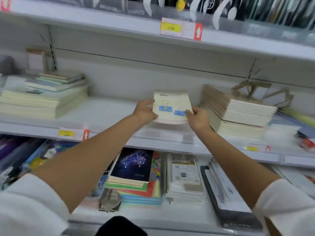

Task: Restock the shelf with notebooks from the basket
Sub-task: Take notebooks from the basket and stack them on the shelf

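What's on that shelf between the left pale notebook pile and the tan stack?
Head view: a cream notebook with blue clip pictures, held by left hand and right hand; otherwise bare shelf.

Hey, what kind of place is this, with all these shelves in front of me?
Most likely a shop's stationery aisle. The white shelf carries flat stacks of notebooks, yellow price tags sit on the shelf edges, and the left hand and right hand hold a cream notebook over it.

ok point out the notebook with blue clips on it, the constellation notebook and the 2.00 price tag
clip notebook (172,102), head view, middle of its cream cover
constellation notebook (133,166), head view, dark cover by the stars
2.00 price tag (171,28), head view, yellow patch
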Demonstrator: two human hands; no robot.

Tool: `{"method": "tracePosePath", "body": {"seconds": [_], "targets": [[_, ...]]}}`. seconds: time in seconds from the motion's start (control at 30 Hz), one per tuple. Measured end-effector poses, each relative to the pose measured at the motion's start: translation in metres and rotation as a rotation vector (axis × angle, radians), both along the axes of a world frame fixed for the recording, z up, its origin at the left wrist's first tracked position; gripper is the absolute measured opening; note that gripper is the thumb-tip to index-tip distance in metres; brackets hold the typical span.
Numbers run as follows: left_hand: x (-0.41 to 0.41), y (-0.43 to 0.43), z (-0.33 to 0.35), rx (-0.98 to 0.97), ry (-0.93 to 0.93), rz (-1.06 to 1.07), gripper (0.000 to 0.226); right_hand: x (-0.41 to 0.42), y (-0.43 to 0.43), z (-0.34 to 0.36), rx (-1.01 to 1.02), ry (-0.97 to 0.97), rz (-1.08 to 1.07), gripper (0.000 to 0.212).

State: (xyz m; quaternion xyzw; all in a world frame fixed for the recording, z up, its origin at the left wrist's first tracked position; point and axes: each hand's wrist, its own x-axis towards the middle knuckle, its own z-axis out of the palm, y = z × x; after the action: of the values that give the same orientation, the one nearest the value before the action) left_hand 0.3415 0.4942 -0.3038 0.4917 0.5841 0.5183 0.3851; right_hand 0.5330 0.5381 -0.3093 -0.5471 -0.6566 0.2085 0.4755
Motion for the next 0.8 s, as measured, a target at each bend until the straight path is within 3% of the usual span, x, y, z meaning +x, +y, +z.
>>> {"method": "tracePosePath", "body": {"seconds": [0.2, 0.33, 0.43, 0.5, 0.57, 0.7, 0.8], "targets": [[0.019, 0.061, -0.024, -0.120, 0.115, -0.064, 0.063, 0.029, 0.057, -0.018, -0.240, -0.116, -0.057, 0.022], [0.015, 0.071, -0.033, -0.123, 0.220, -0.072, 0.043, 0.048, 0.060, -0.027, -0.421, -0.168, 0.074, 0.042], [0.011, 0.068, -0.035, -0.110, 0.301, -0.167, 0.050, 0.062, 0.062, -0.026, -0.535, -0.125, 0.240, 0.046], [0.010, 0.067, -0.038, -0.090, 0.412, -0.211, 0.063, 0.066, 0.068, -0.029, -0.579, -0.179, 0.258, 0.079], [0.010, 0.070, -0.039, -0.076, 0.517, -0.222, 0.072, 0.066, 0.075, -0.036, -0.580, -0.230, 0.240, 0.094], [0.011, 0.077, -0.042, -0.053, 0.613, -0.237, 0.081, 0.058, 0.088, -0.042, -0.505, -0.252, 0.194, 0.086], [0.012, 0.083, -0.046, -0.023, 0.620, -0.206, 0.072, 0.052, 0.095, -0.047, -0.435, -0.265, 0.149, 0.085]]}}
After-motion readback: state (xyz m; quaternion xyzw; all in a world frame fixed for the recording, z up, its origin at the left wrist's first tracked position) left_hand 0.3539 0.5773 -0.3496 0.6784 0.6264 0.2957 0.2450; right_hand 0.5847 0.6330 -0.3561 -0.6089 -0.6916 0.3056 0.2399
